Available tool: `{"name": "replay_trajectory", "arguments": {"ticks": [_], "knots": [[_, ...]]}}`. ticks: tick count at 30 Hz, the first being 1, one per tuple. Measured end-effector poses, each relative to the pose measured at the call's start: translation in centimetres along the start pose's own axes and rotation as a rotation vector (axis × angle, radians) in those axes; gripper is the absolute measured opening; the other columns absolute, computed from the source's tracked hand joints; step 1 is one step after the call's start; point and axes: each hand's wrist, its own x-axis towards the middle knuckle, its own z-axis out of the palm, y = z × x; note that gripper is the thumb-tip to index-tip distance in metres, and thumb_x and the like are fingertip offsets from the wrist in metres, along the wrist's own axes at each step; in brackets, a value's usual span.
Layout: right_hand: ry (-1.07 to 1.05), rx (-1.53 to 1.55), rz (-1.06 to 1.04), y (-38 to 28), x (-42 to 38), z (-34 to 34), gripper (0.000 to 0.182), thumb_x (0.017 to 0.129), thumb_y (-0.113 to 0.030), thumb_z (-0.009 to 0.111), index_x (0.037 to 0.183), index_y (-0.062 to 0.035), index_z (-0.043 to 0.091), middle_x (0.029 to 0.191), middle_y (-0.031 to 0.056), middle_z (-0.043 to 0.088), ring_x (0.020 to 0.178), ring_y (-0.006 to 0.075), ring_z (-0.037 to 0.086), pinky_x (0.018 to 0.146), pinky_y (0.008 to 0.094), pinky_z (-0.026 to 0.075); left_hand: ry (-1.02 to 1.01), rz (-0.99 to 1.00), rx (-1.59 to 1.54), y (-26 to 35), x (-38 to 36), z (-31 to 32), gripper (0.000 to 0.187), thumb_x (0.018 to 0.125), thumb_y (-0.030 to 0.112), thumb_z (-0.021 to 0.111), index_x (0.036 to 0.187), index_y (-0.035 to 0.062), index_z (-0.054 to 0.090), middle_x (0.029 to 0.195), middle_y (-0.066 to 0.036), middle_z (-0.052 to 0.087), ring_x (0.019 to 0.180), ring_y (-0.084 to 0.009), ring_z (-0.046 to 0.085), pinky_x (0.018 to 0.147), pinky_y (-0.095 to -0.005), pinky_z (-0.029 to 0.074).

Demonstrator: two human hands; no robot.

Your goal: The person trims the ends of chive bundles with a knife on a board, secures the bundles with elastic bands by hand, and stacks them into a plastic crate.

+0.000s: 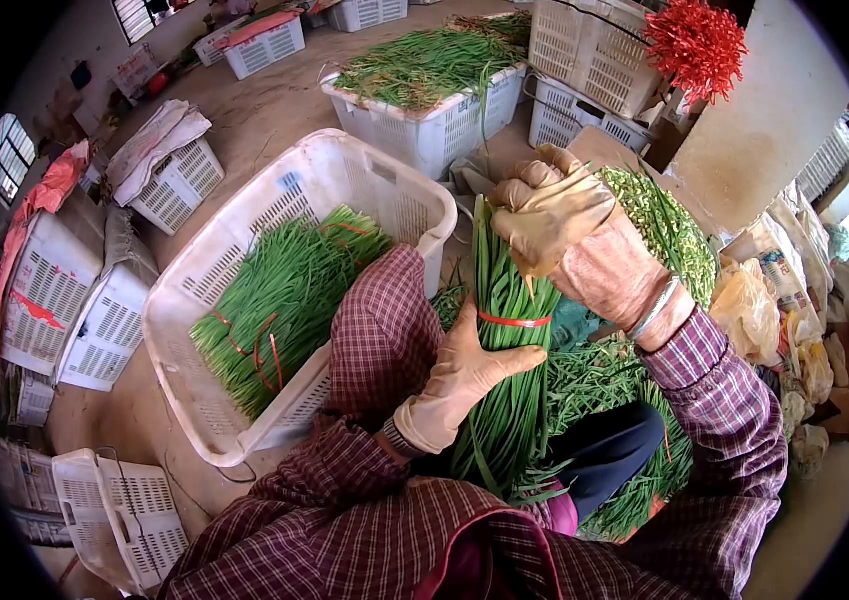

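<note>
A bundle of garlic chives (504, 390) stands upright before me, with a red band (514, 320) around its upper part. My left hand (464, 375), in a pale thin glove, grips the bundle just below the band, its thumb lying across the front. At the bundle's upper end, my gloved right hand (569, 215) is closed, fingers curled over the leaves; exactly what lies inside the fist is hidden. Loose chives (594, 385) lie beneath and to the right of the bundle. Left of my hands, a white crate (169, 330) holds several banded chive bundles (279, 300).
Behind stands another white crate (414, 125) heaped with greens, near stacked crates (594, 50). A pile of cut pale-green stalks (659, 220) lies right of my right hand. Plastic bags (749, 310) crowd the far right. More crates (54, 290) line the left; my knee (384, 320) touches the bundle crate.
</note>
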Motion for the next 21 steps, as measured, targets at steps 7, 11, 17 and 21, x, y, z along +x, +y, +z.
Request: {"name": "replay_trajectory", "arguments": {"ticks": [7,11,17,21], "knots": [[0.031,-0.324,0.177,1.6,0.4,1.7,0.026,0.098,-0.038,0.056,0.109,-0.0147,0.052,0.087,0.0088,0.061,0.07,0.0239,0.062,0.055,0.0363,0.053,-0.053,-0.003,0.052,0.8,-0.1,-0.4,0.085,0.069,0.007,0.09,0.139,0.0046,0.041,0.123,-0.007,0.06,0.11,-0.0169,0.058,0.096,-0.0324,0.05],[0.16,-0.294,0.431,8.6,0.3,1.8,0.007,0.099,-0.021,0.057,0.099,-0.0147,0.058,0.082,0.0033,0.066,0.065,0.0177,0.064,0.054,0.033,0.054,-0.081,-0.055,-0.118,-0.4,0.2,-1.6,0.081,0.07,0.006,0.089,0.137,0.005,0.043,0.122,-0.006,0.061,0.108,-0.0166,0.06,0.091,-0.0322,0.054],[0.196,-0.398,0.716,15.8,-5.8,-3.2,0.014,0.101,-0.028,0.054,0.104,-0.0145,0.059,0.079,0.0096,0.07,0.065,0.0283,0.068,0.055,0.0409,0.053,-0.045,-0.072,-0.178,-1.1,0.6,-3.3,0.081,0.07,0.005,0.089,0.137,0.0083,0.044,0.121,-0.005,0.061,0.108,-0.0171,0.06,0.091,-0.0323,0.056],[-0.192,-0.229,0.778,9.3,-6.7,-3.7,0.012,0.093,-0.019,0.065,0.096,-0.0078,0.07,0.089,0.0102,0.073,0.079,0.0254,0.07,0.072,0.038,0.055,-0.04,-0.031,-0.191,-1.4,0.8,-3.5,0.08,0.07,0.003,0.088,0.136,0.0081,0.044,0.12,-0.005,0.061,0.108,-0.0178,0.06,0.09,-0.0328,0.057]]}}
